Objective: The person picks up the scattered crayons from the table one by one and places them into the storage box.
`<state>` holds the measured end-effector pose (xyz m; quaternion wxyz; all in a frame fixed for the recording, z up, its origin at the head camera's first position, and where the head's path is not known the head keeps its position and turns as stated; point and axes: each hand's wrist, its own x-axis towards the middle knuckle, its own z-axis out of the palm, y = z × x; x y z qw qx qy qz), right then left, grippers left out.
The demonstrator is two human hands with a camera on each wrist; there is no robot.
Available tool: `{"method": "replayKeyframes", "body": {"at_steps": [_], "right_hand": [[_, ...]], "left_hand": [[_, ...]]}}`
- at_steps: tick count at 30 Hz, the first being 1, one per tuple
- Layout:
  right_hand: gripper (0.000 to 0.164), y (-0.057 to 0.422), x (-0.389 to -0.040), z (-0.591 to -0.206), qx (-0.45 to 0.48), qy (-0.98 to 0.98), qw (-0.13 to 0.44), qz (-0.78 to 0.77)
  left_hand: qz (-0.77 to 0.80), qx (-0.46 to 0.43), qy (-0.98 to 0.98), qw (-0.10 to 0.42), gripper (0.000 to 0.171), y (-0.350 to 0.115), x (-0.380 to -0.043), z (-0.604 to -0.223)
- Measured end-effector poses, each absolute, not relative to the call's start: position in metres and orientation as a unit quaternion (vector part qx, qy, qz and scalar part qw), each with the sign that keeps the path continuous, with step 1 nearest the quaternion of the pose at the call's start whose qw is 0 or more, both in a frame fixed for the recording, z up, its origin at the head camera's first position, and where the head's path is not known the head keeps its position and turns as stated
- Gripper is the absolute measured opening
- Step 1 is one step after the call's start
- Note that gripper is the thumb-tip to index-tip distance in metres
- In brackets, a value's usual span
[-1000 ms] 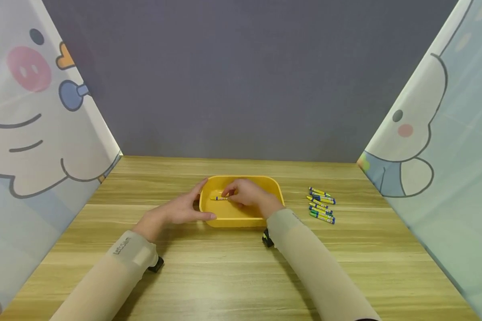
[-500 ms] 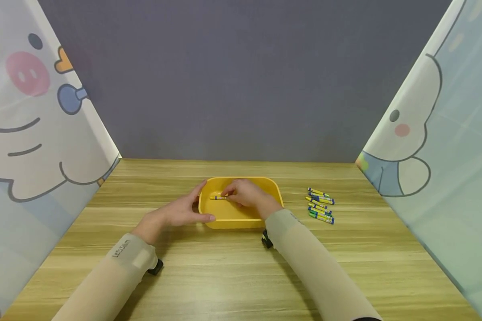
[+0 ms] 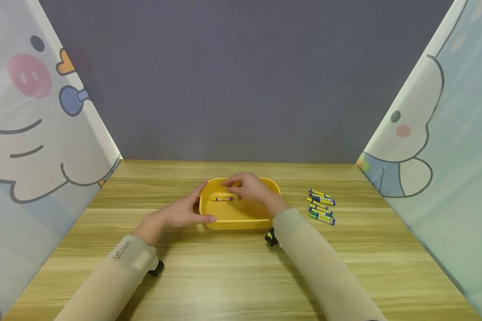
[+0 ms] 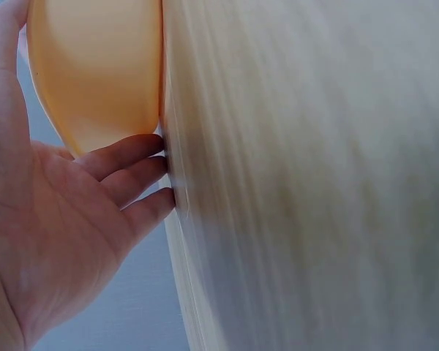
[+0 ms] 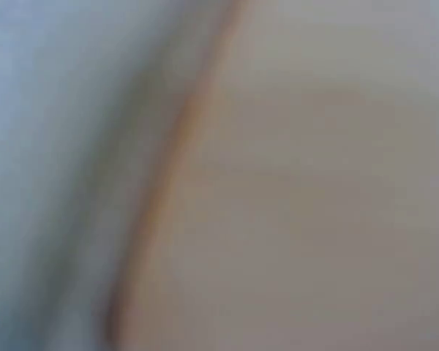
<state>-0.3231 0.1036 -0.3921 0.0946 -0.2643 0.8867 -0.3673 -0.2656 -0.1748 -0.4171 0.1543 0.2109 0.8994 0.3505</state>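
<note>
A yellow plastic tray [image 3: 241, 224] with rounded corners sits on the wooden table. My left hand [image 3: 179, 211] holds its left end, thumb over the front corner and index finger at the back corner. In the left wrist view, the other fingers of that hand [image 4: 73, 205] lie along the tray's outer wall [image 4: 102, 80], their tips down by the tabletop. One crayon [image 3: 222, 199] with a yellow-and-blue wrapper lies inside, left of the middle. Over the tray, just right of that crayon and apart from it, my right hand [image 3: 251, 187] has loosely bent fingers and nothing visible between them.
Several crayons [image 3: 321, 206] with yellow-and-blue wrappers lie in a loose column on the table [image 3: 209, 276], right of the tray. A dark grey panel [image 3: 241, 80] stands behind; printed cartoon sheets flank both sides. The right wrist view is too blurred to read.
My right hand has let go of the crayon in the tray and risen back and slightly right, so the whole crayon shows. The left hand stays at the tray's end.
</note>
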Motion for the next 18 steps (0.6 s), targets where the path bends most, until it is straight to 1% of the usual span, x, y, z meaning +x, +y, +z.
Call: {"method": "replayKeyframes", "body": {"at_steps": [4,8,12,15,18], "right_hand": [[0.030,0.131,-0.320,-0.372,-0.255,0.887,0.074,-0.378],[0.029,0.174,-0.320,-0.360,-0.243,0.892,0.047,-0.379],[0.030,0.228,-0.322,-0.364,-0.219,0.904,0.020,-0.367],[0.033,0.270,-0.322,-0.374,-0.191,0.919,0.019,-0.345],[0.033,0.309,-0.322,-0.386,-0.169,0.935,0.016,-0.312]], "left_hand": [[0.357,0.212,0.897,0.153,0.134,-0.175,-0.267,-0.419],[0.367,0.212,0.892,0.157,0.134,-0.175,-0.268,-0.421],[0.368,0.212,0.891,0.160,0.134,-0.175,-0.268,-0.420],[0.366,0.212,0.892,0.159,0.134,-0.174,-0.267,-0.418],[0.365,0.215,0.892,0.158,0.134,-0.173,-0.266,-0.419]]}}
